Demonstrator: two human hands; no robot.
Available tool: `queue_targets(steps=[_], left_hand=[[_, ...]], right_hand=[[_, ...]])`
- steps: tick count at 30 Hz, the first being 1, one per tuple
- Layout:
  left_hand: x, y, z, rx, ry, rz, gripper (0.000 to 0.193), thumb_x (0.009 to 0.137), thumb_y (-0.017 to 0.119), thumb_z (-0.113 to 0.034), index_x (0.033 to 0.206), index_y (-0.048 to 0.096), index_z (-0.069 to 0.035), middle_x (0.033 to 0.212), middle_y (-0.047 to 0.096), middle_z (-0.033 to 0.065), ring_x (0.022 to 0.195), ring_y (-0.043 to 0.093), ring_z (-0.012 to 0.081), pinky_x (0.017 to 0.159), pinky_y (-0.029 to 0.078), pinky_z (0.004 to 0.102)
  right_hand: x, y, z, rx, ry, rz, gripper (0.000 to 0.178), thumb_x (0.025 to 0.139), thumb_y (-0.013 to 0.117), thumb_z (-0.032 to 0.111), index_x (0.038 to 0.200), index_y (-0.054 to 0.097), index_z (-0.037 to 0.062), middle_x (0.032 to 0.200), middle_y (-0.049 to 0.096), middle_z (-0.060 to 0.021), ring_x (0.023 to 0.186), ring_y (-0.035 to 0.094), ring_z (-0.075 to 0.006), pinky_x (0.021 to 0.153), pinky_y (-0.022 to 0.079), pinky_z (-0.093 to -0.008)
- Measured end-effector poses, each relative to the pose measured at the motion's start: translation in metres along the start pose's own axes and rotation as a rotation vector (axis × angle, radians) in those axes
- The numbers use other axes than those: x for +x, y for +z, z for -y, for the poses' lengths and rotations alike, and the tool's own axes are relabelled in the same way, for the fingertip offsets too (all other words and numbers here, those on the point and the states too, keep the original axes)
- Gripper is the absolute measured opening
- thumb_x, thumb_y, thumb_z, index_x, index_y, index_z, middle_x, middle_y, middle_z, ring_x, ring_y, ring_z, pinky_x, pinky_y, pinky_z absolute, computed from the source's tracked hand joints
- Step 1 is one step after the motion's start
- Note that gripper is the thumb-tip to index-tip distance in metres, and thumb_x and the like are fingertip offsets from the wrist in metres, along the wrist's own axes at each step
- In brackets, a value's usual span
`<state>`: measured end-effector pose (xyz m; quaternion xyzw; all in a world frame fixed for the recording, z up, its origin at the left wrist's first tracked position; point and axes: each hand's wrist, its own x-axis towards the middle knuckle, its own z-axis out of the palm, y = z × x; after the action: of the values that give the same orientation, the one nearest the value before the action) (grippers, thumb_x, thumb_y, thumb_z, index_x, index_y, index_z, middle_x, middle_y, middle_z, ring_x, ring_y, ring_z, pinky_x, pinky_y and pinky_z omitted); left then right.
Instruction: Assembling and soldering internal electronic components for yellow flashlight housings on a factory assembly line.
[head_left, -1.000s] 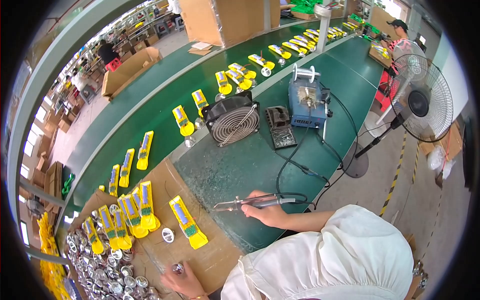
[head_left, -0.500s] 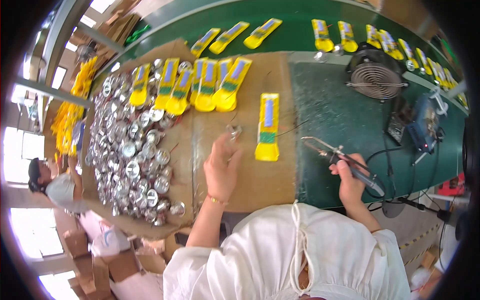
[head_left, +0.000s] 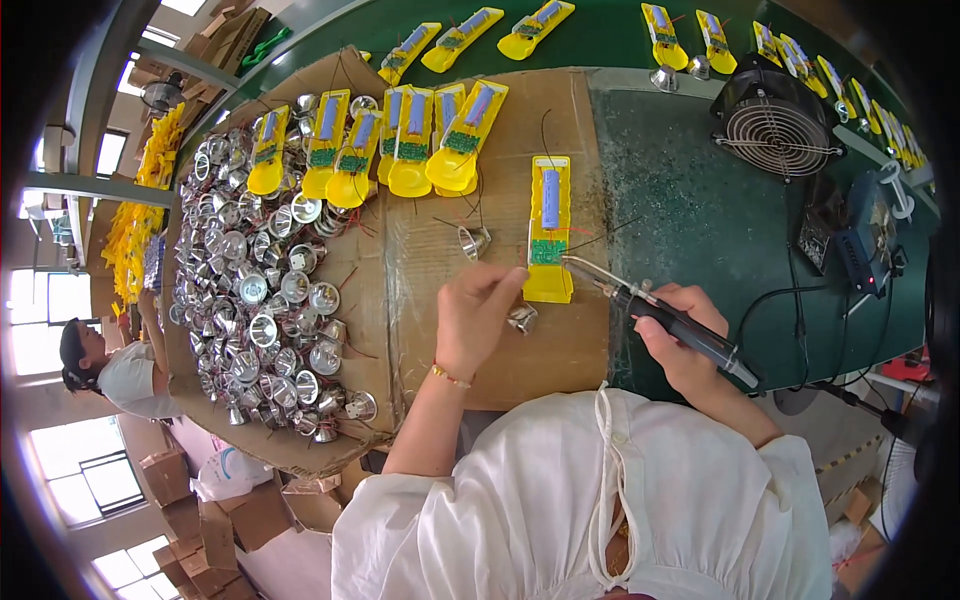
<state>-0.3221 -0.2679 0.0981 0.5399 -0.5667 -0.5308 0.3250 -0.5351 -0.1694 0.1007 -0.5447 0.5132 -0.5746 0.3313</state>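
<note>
A yellow plastic casing (head_left: 548, 287) with a blue cylindrical battery (head_left: 551, 198) and a green circuit board (head_left: 547, 252) lies in front of me on cardboard. My right hand (head_left: 685, 335) is closed around a soldering iron (head_left: 690, 335), whose tip is at the board's right edge. At the board's left edge my left hand (head_left: 473, 312) pinches thumb and finger together; what lies between them is too small to make out. Just below those fingertips is a small silvery reflector cup (head_left: 522, 318). Another reflector cup (head_left: 473, 241) with thin wires lies left of the casing.
Many reflector cups (head_left: 264, 330) are heaped at left. Several yellow casings (head_left: 408, 180) lie beyond them, with more along the far edge. At right stand a black fan (head_left: 775, 135) and a blue soldering station (head_left: 862, 250) with cables. Another person (head_left: 130, 375) is at far left.
My left hand has moved right to the casing, its fingers now pinched. The soldering iron has come left, its tip to the circuit board. A reflector cup now shows below my left fingertips.
</note>
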Motion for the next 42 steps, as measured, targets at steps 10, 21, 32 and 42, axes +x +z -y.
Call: queue_targets(steps=[10, 21, 32, 42], left_hand=[[0.008, 0.008, -0.001, 0.338, 0.205, 0.093, 0.011, 0.074, 0.067, -0.012, 0.073, 0.066, -0.001, 0.073, 0.051, 0.007, 0.052, 0.052, 0.0144, 0.051, 0.042, 0.0264], [0.011, 0.009, 0.001, 0.333, 0.222, 0.071, 0.012, 0.074, 0.066, -0.012, 0.071, 0.065, 0.0, 0.071, 0.052, 0.0071, 0.051, 0.052, 0.0151, 0.049, 0.042, 0.0267], [0.006, 0.003, -0.006, 0.361, 0.184, 0.035, 0.021, 0.069, 0.072, -0.014, 0.083, 0.062, -0.002, 0.074, 0.053, 0.0059, 0.061, 0.051, 0.0141, 0.056, 0.043, 0.0263], [-0.03, 0.006, 0.018, 0.159, 0.324, -0.055, 0.011, 0.071, 0.071, -0.009, 0.08, 0.066, -0.003, 0.083, 0.054, 0.008, 0.076, 0.053, 0.0203, 0.065, 0.043, 0.029]], right_hand=[[0.002, 0.011, -0.008, -0.055, 0.193, -0.06, 0.016, 0.079, 0.062, 0.008, 0.085, 0.051, -0.0029, 0.073, 0.061, -0.0114, 0.061, 0.057, -0.0115, 0.057, 0.048, -0.0238], [0.001, 0.012, -0.006, 0.076, 0.251, -0.145, 0.015, 0.081, 0.06, 0.008, 0.087, 0.05, -0.0024, 0.075, 0.059, -0.0099, 0.063, 0.058, -0.0133, 0.059, 0.049, -0.0252], [-0.003, 0.008, -0.007, 0.08, 0.253, -0.147, 0.016, 0.081, 0.06, 0.008, 0.089, 0.05, -0.0021, 0.075, 0.058, -0.0102, 0.063, 0.058, -0.0132, 0.06, 0.049, -0.0254], [-0.001, 0.008, -0.008, 0.132, 0.27, -0.131, 0.017, 0.081, 0.059, 0.008, 0.089, 0.05, -0.0028, 0.076, 0.058, -0.0109, 0.064, 0.058, -0.0138, 0.059, 0.049, -0.0254]])
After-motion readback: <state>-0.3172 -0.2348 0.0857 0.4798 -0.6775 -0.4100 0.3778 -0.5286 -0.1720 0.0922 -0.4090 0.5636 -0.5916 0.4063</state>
